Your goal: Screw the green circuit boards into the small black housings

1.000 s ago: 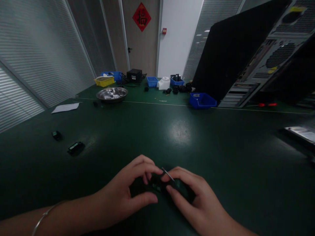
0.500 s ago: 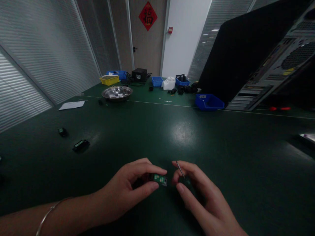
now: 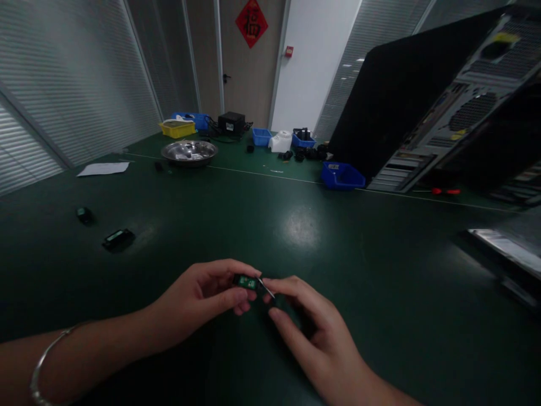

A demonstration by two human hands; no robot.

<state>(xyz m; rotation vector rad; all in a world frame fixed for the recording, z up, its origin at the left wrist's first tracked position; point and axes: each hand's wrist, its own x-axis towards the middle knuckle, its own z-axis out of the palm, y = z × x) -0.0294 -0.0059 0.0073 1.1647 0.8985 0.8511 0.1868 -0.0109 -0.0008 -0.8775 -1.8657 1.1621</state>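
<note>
Between the thumb and fingers of my left hand [image 3: 211, 290] is a small black part with a green circuit board [image 3: 247, 282] facing up. My right hand [image 3: 310, 321] is closed on a screwdriver [image 3: 265, 288]. Its thin metal shaft points up and left, with the tip at the right end of the part; whether it touches cannot be made out. The dark handle is mostly hidden by my fingers. On the table to the left lie two similar black pieces, a longer one [image 3: 118, 239] and a smaller one [image 3: 84, 215].
A steel bowl [image 3: 190, 160] with small items stands at the back left, near a white paper [image 3: 103, 169]. A blue bin [image 3: 343, 176] sits beside a tilted black computer case [image 3: 393, 84]. Farther back are a yellow bin [image 3: 177, 130] and a white plastic housing [image 3: 280, 141].
My right hand has moved left, bringing the screwdriver tip to the circuit board part. My left hand has raised the part slightly. The view has turned a little to the right.
</note>
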